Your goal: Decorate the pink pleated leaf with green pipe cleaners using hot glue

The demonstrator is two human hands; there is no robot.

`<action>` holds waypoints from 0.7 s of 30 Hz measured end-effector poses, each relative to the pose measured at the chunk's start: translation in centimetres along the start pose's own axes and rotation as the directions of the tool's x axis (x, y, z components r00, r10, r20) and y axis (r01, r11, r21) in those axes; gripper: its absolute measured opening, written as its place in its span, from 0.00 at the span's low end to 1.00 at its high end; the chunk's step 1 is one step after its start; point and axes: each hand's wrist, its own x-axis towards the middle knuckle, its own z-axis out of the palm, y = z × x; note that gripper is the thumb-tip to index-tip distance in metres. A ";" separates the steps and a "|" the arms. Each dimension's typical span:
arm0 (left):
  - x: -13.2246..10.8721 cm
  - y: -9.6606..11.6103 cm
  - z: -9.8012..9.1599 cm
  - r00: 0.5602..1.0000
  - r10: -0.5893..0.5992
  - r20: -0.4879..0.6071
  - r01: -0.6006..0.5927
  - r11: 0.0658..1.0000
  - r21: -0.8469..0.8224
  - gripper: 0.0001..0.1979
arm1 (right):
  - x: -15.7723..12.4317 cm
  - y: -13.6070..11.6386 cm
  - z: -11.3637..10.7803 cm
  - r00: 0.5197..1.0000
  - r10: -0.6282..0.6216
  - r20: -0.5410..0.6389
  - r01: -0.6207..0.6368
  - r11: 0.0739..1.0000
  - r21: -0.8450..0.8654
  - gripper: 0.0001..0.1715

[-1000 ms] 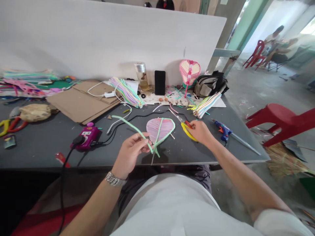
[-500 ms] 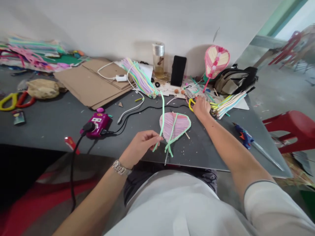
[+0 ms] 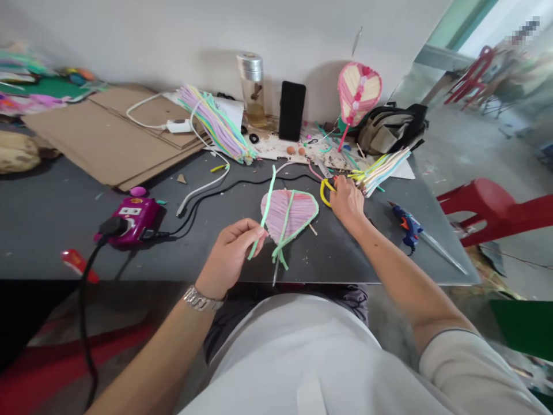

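Observation:
A heart-shaped frame of pink strips (image 3: 287, 214), edged in pale green, lies flat on the dark table in front of me. My left hand (image 3: 228, 253) sits at its left edge, pinching a loose pale green pipe-cleaner strip (image 3: 266, 203) that stands slanted across the frame's left side. My right hand (image 3: 348, 202) is at the table's middle right, gripping yellow-handled scissors (image 3: 326, 192). The blades are hidden behind my fingers. Just beyond that hand lies a bundle of pastel strips (image 3: 380, 171).
A blue glue gun (image 3: 404, 227) lies to the right, and a purple power strip (image 3: 129, 222) with black cords to the left. Cardboard sheets (image 3: 108, 132), a glass bottle (image 3: 251, 89), a phone (image 3: 292, 110), a pink fan (image 3: 358, 92) and a bag (image 3: 393, 129) line the back.
My right hand has moved back from beside the frame toward the strip bundle, with the scissors. The green strip has swung from lying leftward to a steep slant over the frame.

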 end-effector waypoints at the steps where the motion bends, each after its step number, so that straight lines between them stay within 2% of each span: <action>1: -0.1 0.2 0.1 1.000 0.011 0.021 -0.012 1.000 0.025 0.14 | -0.4 0.0 -0.1 1.000 -0.004 -0.001 0.004 1.000 -0.012 0.17; 3: -0.3 0.8 0.3 0.997 0.014 0.073 -0.021 0.996 0.091 0.16 | -1.3 -0.5 -1.0 0.994 -0.103 -0.039 0.104 0.994 0.033 0.14; 4: -0.3 1.2 0.4 0.995 0.005 0.100 -0.018 0.992 0.122 0.16 | -1.9 -1.0 -1.6 0.975 -0.207 -0.079 0.214 0.972 0.094 0.13; 5: -0.3 1.6 0.5 0.993 -0.006 0.122 -0.012 0.990 0.144 0.16 | -2.4 -1.8 -2.4 0.931 -0.340 -0.131 0.360 0.916 0.178 0.13; 6: -0.4 2.0 0.5 0.990 -0.014 0.140 -0.008 0.988 0.154 0.17 | -3.0 -2.6 -3.1 0.856 -0.483 -0.187 0.517 0.814 0.264 0.14; 7: -0.4 2.4 0.6 0.988 -0.018 0.151 -0.006 0.988 0.155 0.17 | -3.6 -3.5 -3.9 0.760 -0.610 -0.223 0.649 0.691 0.319 0.15; 8: -0.4 2.7 0.7 0.987 -0.015 0.159 -0.009 0.989 0.148 0.17 | -4.1 -4.5 -4.5 0.668 -0.706 -0.236 0.736 0.578 0.352 0.15; 9: -0.4 2.9 0.7 0.986 -0.009 0.164 -0.013 0.991 0.132 0.17 | -4.5 -5.4 -5.0 0.595 -0.769 -0.234 0.784 0.491 0.379 0.14; 10: -0.4 3.0 0.8 0.987 -0.003 0.163 -0.015 0.994 0.112 0.17 | -4.9 -6.2 -5.4 0.536 -0.815 -0.218 0.809 0.424 0.406 0.13; 12: -0.5 2.9 0.7 0.988 -0.004 0.153 -0.007 0.998 0.067 0.16 | -5.3 -7.3 -5.8 0.470 -0.867 -0.169 0.808 0.345 0.477 0.13; 15: -0.6 2.0 0.1 0.987 -0.039 0.154 0.036 0.999 0.021 0.16 | -5.0 -7.9 -6.1 0.418 -0.905 -0.080 0.763 0.302 0.571 0.13; 18: -0.9 1.0 -1.1 0.988 -0.078 0.135 0.077 0.997 0.007 0.17 | -3.5 -7.7 -6.4 0.393 -0.919 0.014 0.752 0.330 0.570 0.11; 20: -1.2 0.4 -1.7 0.991 -0.089 0.101 0.085 0.995 0.046 0.18 | -1.8 -7.5 -6.4 0.438 -0.897 0.066 0.740 0.401 0.541 0.10; 21: -1.5 0.1 -1.8 0.993 -0.082 0.080 0.075 0.993 0.092 0.18 | -0.8 -7.5 -6.2 0.488 -0.869 0.086 0.722 0.457 0.519 0.09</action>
